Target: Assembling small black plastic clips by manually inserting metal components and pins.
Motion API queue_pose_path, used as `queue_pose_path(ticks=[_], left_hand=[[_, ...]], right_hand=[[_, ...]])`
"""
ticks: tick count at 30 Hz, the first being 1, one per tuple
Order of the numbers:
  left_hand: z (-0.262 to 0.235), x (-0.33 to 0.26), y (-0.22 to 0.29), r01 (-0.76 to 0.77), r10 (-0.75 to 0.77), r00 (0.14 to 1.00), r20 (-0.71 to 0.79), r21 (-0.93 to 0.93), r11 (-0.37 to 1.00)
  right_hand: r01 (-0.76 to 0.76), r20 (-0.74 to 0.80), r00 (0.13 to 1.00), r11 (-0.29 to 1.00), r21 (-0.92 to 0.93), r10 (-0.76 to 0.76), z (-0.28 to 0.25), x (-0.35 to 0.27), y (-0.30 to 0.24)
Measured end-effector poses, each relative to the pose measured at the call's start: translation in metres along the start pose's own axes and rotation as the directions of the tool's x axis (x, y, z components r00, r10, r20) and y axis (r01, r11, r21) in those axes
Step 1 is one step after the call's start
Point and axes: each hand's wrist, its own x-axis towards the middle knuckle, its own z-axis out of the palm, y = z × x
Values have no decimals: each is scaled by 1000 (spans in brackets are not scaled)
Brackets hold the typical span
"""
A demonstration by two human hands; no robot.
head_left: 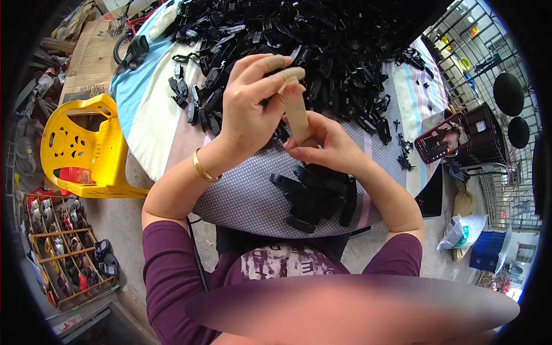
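My left hand is raised over the table, with beige wraps around its fingertips and a gold bangle at the wrist. Its thumb and fingers pinch the upper end of a beige tape strip. The strip slants down to my right hand, whose thumb and fingers close on the lower end. Whether a roll sits inside that hand is hidden. Below the hands lies a small group of black plastic parts, near the table's front edge. Beyond them spreads a large heap of similar black buckle-like parts.
A patterned cloth covers the round table. At its right edge leans a phone beside a dark bin. To the left stand a yellow plastic chair and a shoe rack. Wire mesh rises at the right.
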Motion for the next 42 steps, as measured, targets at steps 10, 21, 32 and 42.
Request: queue_pose_path(ticks=[10, 21, 32, 42], left_hand=[[10, -1, -22, 111, -113, 993, -27, -74, 991], [13, -2, -18, -223, 224, 975, -2, 117, 968], [16, -11, -4, -281, 275, 955, 112, 40, 959], [17, -11, -11, -169, 185, 977, 106, -144, 975]], right_hand=[[-46, -34, 998, 999, -15, 45, 8, -25, -20], [26, -232, 972, 962, 271, 39, 17, -48, -49], [206, -202, 970, 891, 404, -133, 5, -47, -54], [190, -172, 976, 906, 378, -132, 14, -54, -56]])
